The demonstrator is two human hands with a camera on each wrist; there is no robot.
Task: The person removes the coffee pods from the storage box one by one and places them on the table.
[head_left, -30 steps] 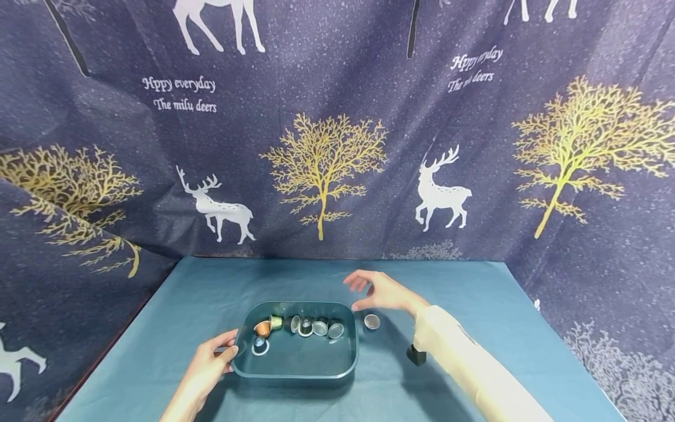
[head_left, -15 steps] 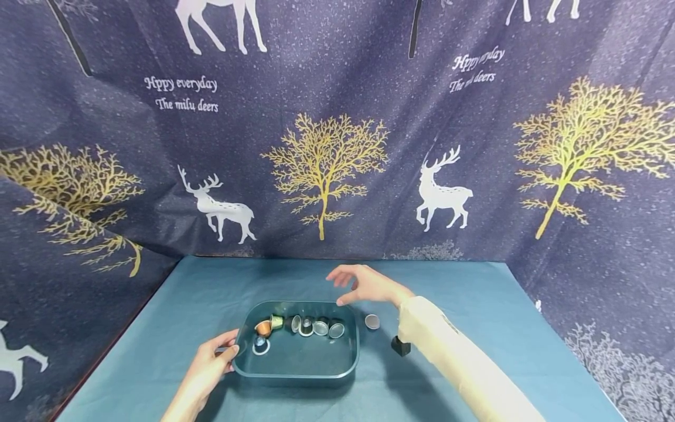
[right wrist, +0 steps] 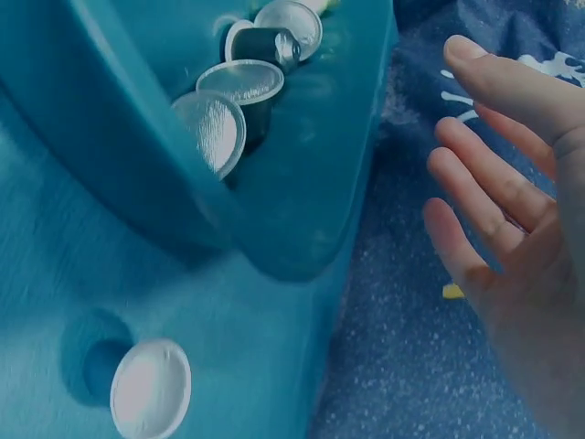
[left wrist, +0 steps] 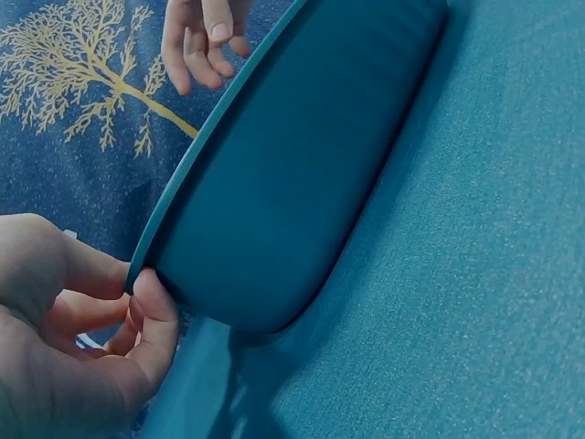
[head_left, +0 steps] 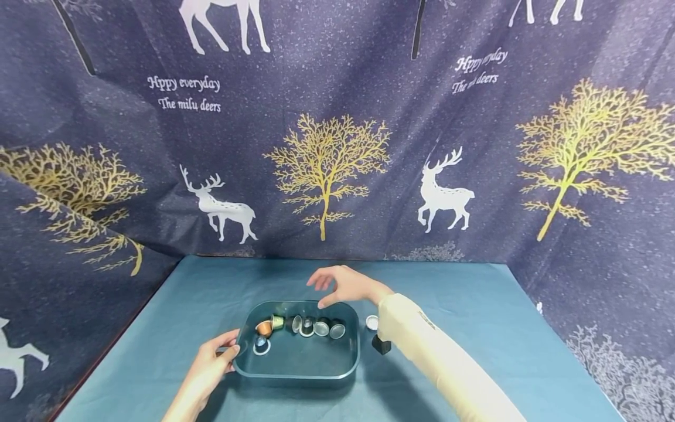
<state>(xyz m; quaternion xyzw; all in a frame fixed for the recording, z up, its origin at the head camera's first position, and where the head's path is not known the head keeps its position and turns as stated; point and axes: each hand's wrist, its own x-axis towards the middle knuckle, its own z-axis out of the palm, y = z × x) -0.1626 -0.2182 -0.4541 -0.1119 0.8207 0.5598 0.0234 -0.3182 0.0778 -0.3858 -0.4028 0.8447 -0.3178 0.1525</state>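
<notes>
A dark teal tray (head_left: pixel 295 366) stands on the table with several coffee capsules in it. Among them are an orange capsule (head_left: pixel 264 329), a pale green capsule (head_left: pixel 276 322), a blue capsule (head_left: pixel 261 344) and several dark ones with silver lids, like this dark capsule (head_left: pixel 337 330). My left hand (head_left: pixel 213 358) pinches the tray's left rim between thumb and fingers, plain in the left wrist view. Over the tray's back right edge hovers my right hand (head_left: pixel 343 286), fingers loosely bent and holding nothing. One capsule (right wrist: pixel 151 389) lies outside the tray, right of it, lid facing up.
A teal cloth (head_left: pixel 448 287) covers the table. Behind it hangs a dark blue curtain (head_left: pixel 337 70) printed with deer and trees. A small black block (head_left: pixel 381 344) shows under the right sleeve (head_left: pixel 427 337).
My right hand has moved left, from beside the tray to above its back edge, and the black block under the sleeve has shifted with it. The left hand and tray stay put.
</notes>
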